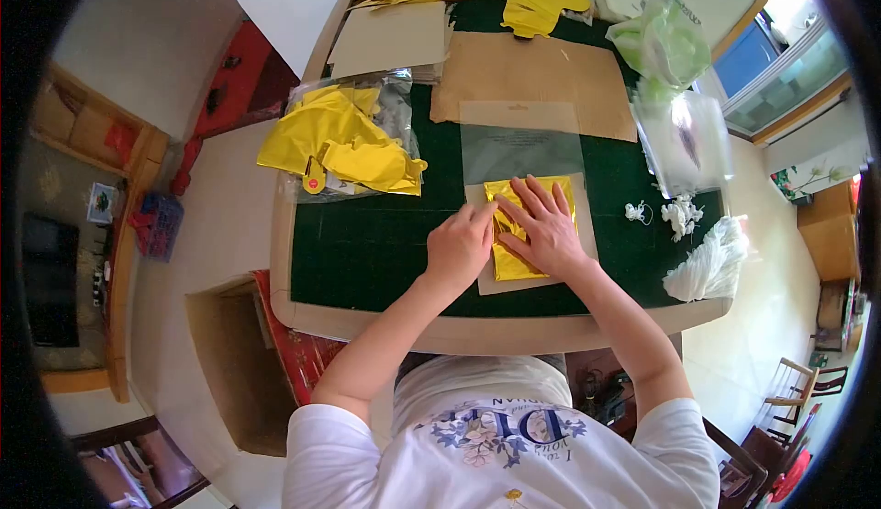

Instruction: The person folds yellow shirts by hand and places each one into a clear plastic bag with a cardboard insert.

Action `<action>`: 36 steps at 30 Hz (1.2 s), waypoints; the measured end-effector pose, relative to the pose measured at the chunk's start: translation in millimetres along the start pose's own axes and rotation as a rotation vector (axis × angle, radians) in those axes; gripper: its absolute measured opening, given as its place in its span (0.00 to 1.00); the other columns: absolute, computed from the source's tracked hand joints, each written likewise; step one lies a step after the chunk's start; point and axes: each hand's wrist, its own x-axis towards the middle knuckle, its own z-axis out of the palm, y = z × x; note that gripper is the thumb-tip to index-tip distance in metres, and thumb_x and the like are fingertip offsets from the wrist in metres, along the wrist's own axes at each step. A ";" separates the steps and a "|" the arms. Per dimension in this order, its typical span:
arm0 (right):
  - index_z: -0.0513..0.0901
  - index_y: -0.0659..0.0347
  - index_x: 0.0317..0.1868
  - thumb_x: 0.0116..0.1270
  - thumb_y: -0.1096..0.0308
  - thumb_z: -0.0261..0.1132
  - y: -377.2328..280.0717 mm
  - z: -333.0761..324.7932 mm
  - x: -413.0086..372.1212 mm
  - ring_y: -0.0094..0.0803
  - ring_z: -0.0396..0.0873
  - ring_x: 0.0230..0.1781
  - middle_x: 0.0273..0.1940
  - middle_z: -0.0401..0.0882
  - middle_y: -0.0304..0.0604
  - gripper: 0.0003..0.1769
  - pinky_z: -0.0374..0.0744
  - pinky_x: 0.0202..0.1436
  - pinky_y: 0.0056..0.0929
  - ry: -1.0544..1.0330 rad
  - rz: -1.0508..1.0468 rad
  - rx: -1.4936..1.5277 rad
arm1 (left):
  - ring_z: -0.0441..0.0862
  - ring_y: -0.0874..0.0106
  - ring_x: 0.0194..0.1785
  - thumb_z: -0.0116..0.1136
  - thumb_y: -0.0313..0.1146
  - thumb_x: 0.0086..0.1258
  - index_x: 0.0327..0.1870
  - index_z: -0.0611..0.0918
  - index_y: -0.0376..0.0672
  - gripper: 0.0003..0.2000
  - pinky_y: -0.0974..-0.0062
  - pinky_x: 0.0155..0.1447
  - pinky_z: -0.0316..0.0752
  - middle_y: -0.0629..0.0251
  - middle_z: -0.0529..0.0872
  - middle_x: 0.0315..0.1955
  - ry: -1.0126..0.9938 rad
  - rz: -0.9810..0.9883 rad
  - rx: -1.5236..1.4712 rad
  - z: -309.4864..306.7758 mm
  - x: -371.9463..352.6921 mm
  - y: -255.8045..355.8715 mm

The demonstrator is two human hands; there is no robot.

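A folded sheet of shiny gold foil (509, 264) lies on a beige card (585, 234) near the front of the table. My right hand (548, 229) rests flat on the foil with its fingers spread. At the foil's left edge, my left hand (462, 245) is closed, with its fingers curled and the thumb side against the edge; whatever is pinched there is hidden. Beyond the card stretches a clear plastic bag (521, 146) with a hang hole at its top.
Yellow foil pieces (330, 137) lie on clear plastic at left, with more yellow foil (541, 0) at the far edge. Cardboard (532, 73) and pale cards (390, 39) lie behind. Clear bags (681, 142), white string (681, 217) and a white plastic bundle (707, 266) are at right.
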 end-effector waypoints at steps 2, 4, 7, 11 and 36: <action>0.70 0.42 0.69 0.67 0.44 0.57 0.3 -0.5 -0.7 0.44 0.54 0.75 0.72 0.61 0.45 0.31 0.48 0.75 0.55 0.000 -0.001 0.009 | 0.83 0.65 0.32 0.59 0.34 0.65 0.52 0.81 0.47 0.14 0.69 0.33 0.80 0.63 0.79 0.32 -0.043 0.061 0.155 2.6 0.8 -0.3; 0.70 0.42 0.69 0.67 0.45 0.57 0.1 -1.6 -0.3 0.44 0.54 0.75 0.72 0.61 0.45 0.31 0.48 0.75 0.55 0.006 -0.004 0.015 | 0.83 0.66 0.33 0.59 0.35 0.65 0.55 0.80 0.47 0.16 0.70 0.33 0.81 0.64 0.78 0.34 -0.077 0.076 0.277 8.0 0.0 -0.7; 0.69 0.42 0.69 0.68 0.46 0.57 -0.7 -1.7 -0.4 0.44 0.55 0.74 0.72 0.61 0.45 0.30 0.48 0.75 0.55 0.002 0.001 0.012 | 0.83 0.67 0.34 0.59 0.36 0.66 0.56 0.79 0.45 0.18 0.71 0.32 0.81 0.64 0.77 0.33 -0.120 0.046 0.364 13.7 -5.3 -1.8; 0.68 0.46 0.69 0.70 0.51 0.55 0.9 -1.7 -0.4 0.44 0.55 0.74 0.71 0.62 0.45 0.29 0.49 0.75 0.54 0.012 0.001 0.005 | 0.82 0.66 0.35 0.57 0.37 0.67 0.58 0.78 0.43 0.19 0.70 0.31 0.81 0.63 0.77 0.34 -0.083 0.088 0.305 17.5 1.7 -5.3; 0.69 0.56 0.68 0.70 0.54 0.54 1.9 4.7 -2.6 0.41 0.56 0.74 0.71 0.63 0.43 0.29 0.50 0.76 0.51 0.043 0.014 0.018 | 0.79 0.62 0.38 0.61 0.43 0.65 0.64 0.70 0.39 0.29 0.70 0.30 0.80 0.58 0.73 0.38 -0.279 -0.072 0.421 -6.5 4.3 3.3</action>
